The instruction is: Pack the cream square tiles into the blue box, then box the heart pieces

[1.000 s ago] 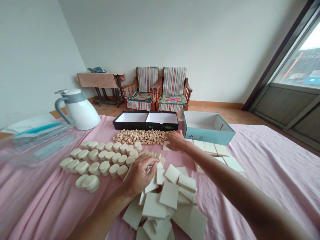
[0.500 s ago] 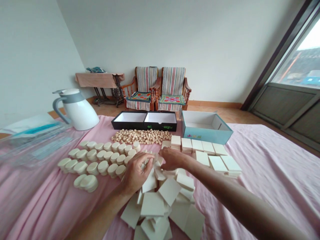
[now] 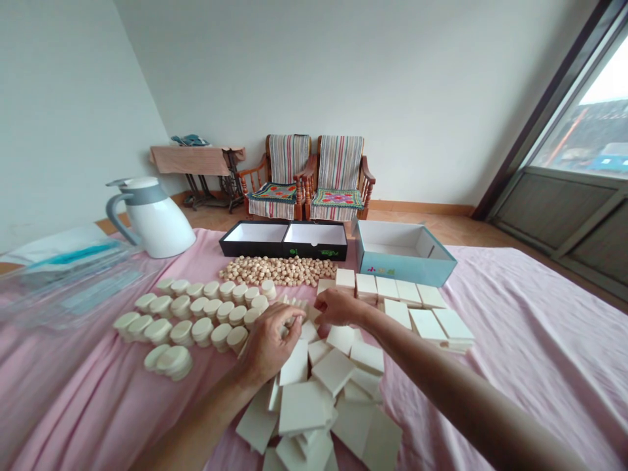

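- Left hand (image 3: 269,345) down on the far edge of the loose heap of pale square tiles (image 3: 318,399), fingers curled onto the small pieces there; cannot tell whether any piece is actually pinched in that grip.
- Right hand (image 3: 338,306) just beyond the heap, close to the left hand, fingers curled downward over the top tiles; grip half closed, hold on a tile not clear from here.
- Heap itself on the pink cloth (image 3: 515,327) of the desk, nearest thing to the viewer, tiles tilted and overlapping every way.
- Right of the heap: neat stacks of square tiles (image 3: 422,314) in rows, lying flat.
- Beyond those stacks: light blue box (image 3: 405,267), open on top, white inside, nothing visible in it.
- Left of the blue box, beyond the heap: black box (image 3: 283,248) with two white compartments side by side, both showing bare white floors.
- Directly in front of the black box: spread of small tan round pieces (image 3: 277,269) loose on the cloth.
- Left of the heap: rows of pale oval blocks (image 3: 196,314), standing in stacks.
- Far left of the heap: white jug with grey handle (image 3: 152,219), and a clear plastic container (image 3: 63,281) nearer the desk's edge; contents too blurred to tell.
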### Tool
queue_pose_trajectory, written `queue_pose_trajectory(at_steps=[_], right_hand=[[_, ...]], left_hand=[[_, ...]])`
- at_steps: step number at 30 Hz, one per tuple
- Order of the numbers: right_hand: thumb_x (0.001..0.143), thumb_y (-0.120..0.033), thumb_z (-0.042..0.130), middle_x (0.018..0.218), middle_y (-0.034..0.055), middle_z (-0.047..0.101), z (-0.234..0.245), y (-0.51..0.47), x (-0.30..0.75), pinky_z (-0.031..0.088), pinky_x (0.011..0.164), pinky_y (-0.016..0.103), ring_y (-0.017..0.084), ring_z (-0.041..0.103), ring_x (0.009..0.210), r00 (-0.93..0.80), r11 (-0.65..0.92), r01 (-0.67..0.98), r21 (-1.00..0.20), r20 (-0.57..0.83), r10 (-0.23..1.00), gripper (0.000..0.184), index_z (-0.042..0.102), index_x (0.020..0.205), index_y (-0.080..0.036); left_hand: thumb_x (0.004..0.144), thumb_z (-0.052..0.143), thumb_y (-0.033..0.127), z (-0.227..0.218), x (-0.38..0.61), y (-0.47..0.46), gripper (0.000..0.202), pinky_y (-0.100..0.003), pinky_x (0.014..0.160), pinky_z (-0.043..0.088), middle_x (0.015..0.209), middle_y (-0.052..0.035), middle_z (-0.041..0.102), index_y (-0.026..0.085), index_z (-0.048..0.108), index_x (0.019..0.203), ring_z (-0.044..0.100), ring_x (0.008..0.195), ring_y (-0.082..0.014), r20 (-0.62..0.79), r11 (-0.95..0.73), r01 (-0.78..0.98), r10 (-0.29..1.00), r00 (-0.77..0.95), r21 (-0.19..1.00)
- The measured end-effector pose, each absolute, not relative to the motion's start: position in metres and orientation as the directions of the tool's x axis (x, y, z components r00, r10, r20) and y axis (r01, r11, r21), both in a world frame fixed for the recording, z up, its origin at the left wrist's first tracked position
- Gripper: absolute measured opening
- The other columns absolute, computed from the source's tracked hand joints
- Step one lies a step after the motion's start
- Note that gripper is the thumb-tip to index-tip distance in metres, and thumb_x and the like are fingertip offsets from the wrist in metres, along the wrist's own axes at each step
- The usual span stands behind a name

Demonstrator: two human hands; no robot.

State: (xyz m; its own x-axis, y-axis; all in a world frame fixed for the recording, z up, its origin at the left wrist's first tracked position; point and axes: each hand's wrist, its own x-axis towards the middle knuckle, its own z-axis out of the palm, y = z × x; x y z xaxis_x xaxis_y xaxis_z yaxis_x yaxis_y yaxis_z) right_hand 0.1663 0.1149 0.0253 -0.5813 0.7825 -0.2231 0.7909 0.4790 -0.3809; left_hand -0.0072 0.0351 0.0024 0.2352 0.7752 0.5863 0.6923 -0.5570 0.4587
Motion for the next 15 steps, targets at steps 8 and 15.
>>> queue_pose_trajectory(at_steps=[8, 15], right_hand=[[0.076, -0.017, 0.055, 0.087, 0.0029, 0.071, 0.060, 0.142, 0.184, 0.042, 0.064, 0.019, 0.014, 0.063, 0.080, -0.521, 0.456, 0.807, -0.376, -0.089, 0.849, 0.022, 0.072, 0.090, -0.017], [0.079, -0.019, 0.054, 0.099, 0.0036, 0.072, 0.067, 0.183, 0.176, 0.044, 0.075, 0.030, 0.023, 0.064, 0.094, -0.384, 0.348, 0.900, -0.263, -0.100, 0.918, 0.026, 0.074, 0.096, -0.024]], left_hand=[[0.087, 0.050, 0.017, 0.003, -0.007, 0.035, 0.013, -0.030, 0.079, 0.048, 0.086, -0.0044, 0.068, 0.019, 0.063, 0.087, 0.062, 0.086, -0.0176, 0.577, -0.546, 0.682, 0.787, 0.219, 0.486], [0.087, 0.050, 0.016, 0.003, -0.007, 0.034, 0.013, -0.029, 0.078, 0.048, 0.085, -0.0028, 0.067, 0.019, 0.063, 0.087, 0.062, 0.084, -0.0161, 0.584, -0.554, 0.679, 0.781, 0.224, 0.482]])
